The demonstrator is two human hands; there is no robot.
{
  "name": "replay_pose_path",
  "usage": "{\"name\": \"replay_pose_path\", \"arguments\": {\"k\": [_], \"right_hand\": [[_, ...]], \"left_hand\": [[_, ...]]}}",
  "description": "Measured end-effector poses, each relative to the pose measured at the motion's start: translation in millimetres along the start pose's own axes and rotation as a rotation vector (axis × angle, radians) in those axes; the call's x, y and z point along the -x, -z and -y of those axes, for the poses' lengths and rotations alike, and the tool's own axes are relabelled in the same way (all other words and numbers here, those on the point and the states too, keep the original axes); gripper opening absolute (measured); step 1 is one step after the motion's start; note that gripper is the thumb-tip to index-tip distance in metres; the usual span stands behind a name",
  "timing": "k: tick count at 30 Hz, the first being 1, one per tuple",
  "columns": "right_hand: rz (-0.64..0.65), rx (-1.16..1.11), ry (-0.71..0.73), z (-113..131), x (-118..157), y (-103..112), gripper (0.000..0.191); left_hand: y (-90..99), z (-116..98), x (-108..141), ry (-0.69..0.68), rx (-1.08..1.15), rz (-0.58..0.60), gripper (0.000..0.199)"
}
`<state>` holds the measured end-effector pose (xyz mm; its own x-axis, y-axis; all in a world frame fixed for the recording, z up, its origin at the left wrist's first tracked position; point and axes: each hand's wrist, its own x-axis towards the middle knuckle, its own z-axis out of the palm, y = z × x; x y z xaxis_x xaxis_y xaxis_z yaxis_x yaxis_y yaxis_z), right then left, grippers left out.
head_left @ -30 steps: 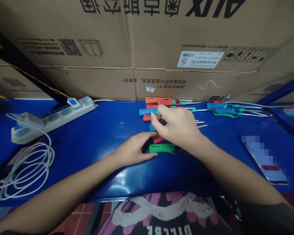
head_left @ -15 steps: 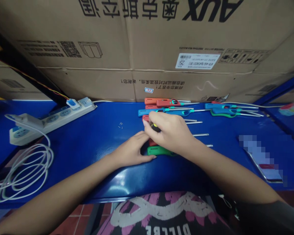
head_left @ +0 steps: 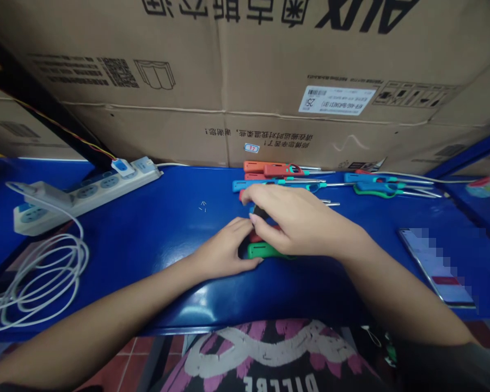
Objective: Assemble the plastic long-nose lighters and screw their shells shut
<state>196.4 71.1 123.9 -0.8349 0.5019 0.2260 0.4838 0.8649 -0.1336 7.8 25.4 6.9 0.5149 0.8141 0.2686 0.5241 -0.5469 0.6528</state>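
Note:
My right hand point(head_left: 294, 220) has its fingers wrapped round a short dark tool handle point(head_left: 261, 213), above a group of colourful long-necked lighters. My left hand point(head_left: 226, 249) rests on the blue surface at their left ends, its thumb apart from the fingers and beside a green lighter point(head_left: 265, 250). Part of a red lighter point(head_left: 256, 236) shows between the hands; whether my left fingertips grip it is hidden. Behind my right hand lie an orange lighter point(head_left: 255, 166), a red one point(head_left: 280, 171) and a blue one point(head_left: 249, 186). Several tiny pins point(head_left: 203, 206) lie left of them.
A white power strip point(head_left: 96, 189) and coiled white cable point(head_left: 41, 277) lie at the left. More blue and green lighters point(head_left: 375, 188) lie at the back right, and a phone point(head_left: 436, 267) at the right. A large cardboard box point(head_left: 228, 92) stands behind.
My right hand has turned and its fingers have shifted on the handle. My left hand keeps its place by the lighters. The camera view has moved slightly.

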Motion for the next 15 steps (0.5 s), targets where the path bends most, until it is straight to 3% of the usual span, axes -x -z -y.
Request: {"name": "replay_pose_path", "arguments": {"k": [9,13,15], "right_hand": [[-0.017,-0.009,0.025,-7,0,4,0.031],[-0.003,0.026,-0.034,-10,-1,6,0.03],[-0.005,-0.031,0.004,-12,-1,6,0.023]], "left_hand": [[-7.6,-3,0,0.001,-0.008,-0.049,0.048],[-9.3,0,0,-0.02,0.007,-0.054,0.053],[-9.9,2,0,-0.015,0.014,-0.041,0.05]]}}
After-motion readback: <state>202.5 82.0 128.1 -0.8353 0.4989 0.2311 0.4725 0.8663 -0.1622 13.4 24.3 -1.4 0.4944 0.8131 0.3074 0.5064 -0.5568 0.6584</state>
